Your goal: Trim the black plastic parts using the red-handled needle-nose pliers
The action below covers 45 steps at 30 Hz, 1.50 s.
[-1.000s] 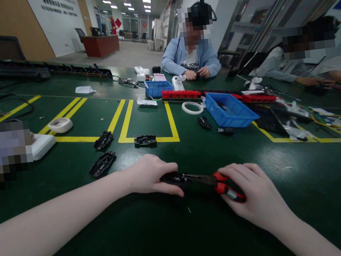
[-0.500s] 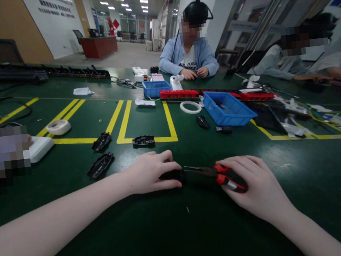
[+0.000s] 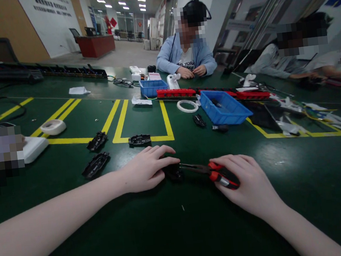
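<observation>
My left hand (image 3: 149,169) steadies a small dark plastic part (image 3: 175,173) on the table, the index finger along its top and the thumb at its near left side. Part of the piece is hidden under the fingers. In my right hand (image 3: 246,183) are needle-nose pliers (image 3: 214,171) with red and black handles, the fingers wrapped round the grips. The pliers' jaws point left and their tips meet the dark part's right end. A tiny thin sliver (image 3: 183,208) lies nearer to me on the green table (image 3: 183,241).
Black plastic shells (image 3: 96,165) lie beyond my left forearm. Farther back are a blue bin (image 3: 225,111), a white ring (image 3: 187,106), a tape roll (image 3: 53,127) and a long red strip (image 3: 175,94). A person (image 3: 185,56) sits across the table.
My left thumb has drawn back from the dark part's near side, exposing more of it. The pliers stay at its right end. The whole view has shifted slightly.
</observation>
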Motion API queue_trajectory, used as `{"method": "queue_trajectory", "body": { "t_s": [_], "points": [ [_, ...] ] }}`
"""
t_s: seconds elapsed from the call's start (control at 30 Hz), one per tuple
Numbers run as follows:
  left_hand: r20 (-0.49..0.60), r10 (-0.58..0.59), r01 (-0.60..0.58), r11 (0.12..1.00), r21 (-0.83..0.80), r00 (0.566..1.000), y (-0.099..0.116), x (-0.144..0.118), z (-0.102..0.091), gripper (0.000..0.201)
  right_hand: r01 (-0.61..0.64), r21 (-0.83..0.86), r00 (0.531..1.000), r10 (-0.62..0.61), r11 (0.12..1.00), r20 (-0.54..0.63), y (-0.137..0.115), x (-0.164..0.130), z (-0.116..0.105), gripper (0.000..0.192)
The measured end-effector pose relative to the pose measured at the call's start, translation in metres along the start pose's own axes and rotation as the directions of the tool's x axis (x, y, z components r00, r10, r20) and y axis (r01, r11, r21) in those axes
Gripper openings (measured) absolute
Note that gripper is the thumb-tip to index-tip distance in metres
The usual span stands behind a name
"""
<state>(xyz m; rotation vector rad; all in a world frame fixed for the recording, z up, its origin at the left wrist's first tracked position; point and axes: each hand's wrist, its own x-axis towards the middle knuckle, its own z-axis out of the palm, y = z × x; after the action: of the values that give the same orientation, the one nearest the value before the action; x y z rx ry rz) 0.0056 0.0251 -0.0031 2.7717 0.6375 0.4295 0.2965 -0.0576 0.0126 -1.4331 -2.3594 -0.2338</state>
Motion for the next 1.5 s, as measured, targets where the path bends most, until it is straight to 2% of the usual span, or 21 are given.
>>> {"method": "queue_trajectory", "body": {
  "t_s": [0.2, 0.3, 0.4, 0.47, 0.63, 0.83, 1.0, 1.27, 1.5],
  "points": [
    [-0.031, -0.029, 0.027, 0.997, -0.067, 0.999, 0.002, 0.001, 0.001, 0.059, 0.002, -0.002, 1.000, -0.002, 1.000, -0.003, 0.010, 0.001, 0.005, 0.034],
    [-0.091, -0.113, 0.107, 0.992, -0.065, 0.989, 0.004, 0.002, 0.000, 0.052, 0.024, 0.001, 1.000, -0.024, 1.000, -0.012, 0.014, 0.003, 0.006, 0.036],
    [-0.177, -0.207, 0.198, 0.978, -0.072, 0.962, 0.005, 0.003, -0.001, 0.038, 0.054, 0.015, 0.998, -0.054, 0.998, -0.019, 0.015, 0.003, 0.006, 0.038],
    [-0.179, -0.221, 0.210, 0.975, -0.076, 0.959, 0.007, 0.003, -0.002, 0.036, 0.071, 0.021, 0.997, -0.071, 0.997, -0.016, 0.015, 0.003, 0.005, 0.039],
    [-0.082, -0.198, 0.197, 0.980, -0.025, 0.977, 0.011, 0.002, -0.004, 0.060, 0.102, 0.029, 0.995, -0.102, 0.994, -0.005, 0.016, 0.004, 0.008, 0.042],
    [-0.032, -0.166, 0.167, 0.985, 0.036, 0.986, 0.014, 0.003, 0.003, 0.092, 0.133, 0.035, 0.991, -0.132, 0.990, -0.033, 0.017, 0.004, 0.011, 0.044],
    [-0.002, -0.136, 0.136, 0.991, 0.007, 0.991, 0.014, 0.004, 0.005, 0.085, 0.159, 0.046, 0.987, -0.157, 0.986, -0.027, 0.016, 0.005, 0.012, 0.044],
    [0.012, -0.071, 0.072, 0.990, -0.125, 0.997, 0.011, 0.004, 0.003, 0.077, 0.183, 0.048, 0.983, -0.182, 0.982, -0.017, 0.016, 0.006, 0.012, 0.043],
    [0.016, -0.040, 0.042, 0.992, -0.123, 0.999, 0.009, 0.005, 0.003, 0.076, 0.199, 0.014, 0.980, -0.198, 0.980, -0.029, 0.020, 0.009, 0.015, 0.042]
  ]
}}
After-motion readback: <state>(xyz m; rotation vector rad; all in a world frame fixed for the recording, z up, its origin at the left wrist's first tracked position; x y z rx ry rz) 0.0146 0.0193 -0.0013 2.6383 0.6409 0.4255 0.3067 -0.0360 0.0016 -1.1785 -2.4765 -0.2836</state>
